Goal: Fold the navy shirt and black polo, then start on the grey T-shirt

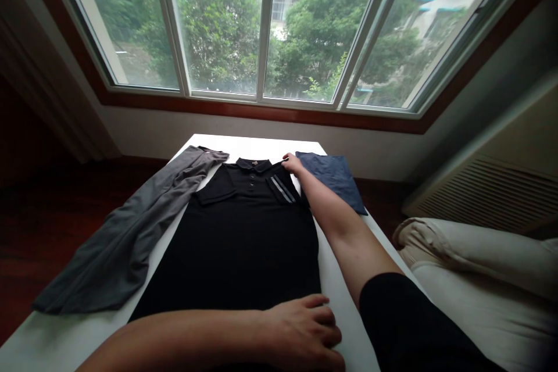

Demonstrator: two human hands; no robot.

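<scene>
A black polo shirt [244, 232] lies flat on the white table [344, 285], collar toward the window, sleeves folded in. My right hand [291, 164] reaches far forward and pinches the shirt's right shoulder by the collar. My left hand [300, 331] crosses over near the front edge and grips the shirt's lower right corner, fingers curled on the cloth.
Grey trousers [131, 232] drape along the table's left side. A folded dark blue garment [333, 177] lies at the far right corner. A cream cushion or sofa [479, 267] stands to the right, a vented cover [492, 186] behind it, and a wide window [270, 29] beyond the table.
</scene>
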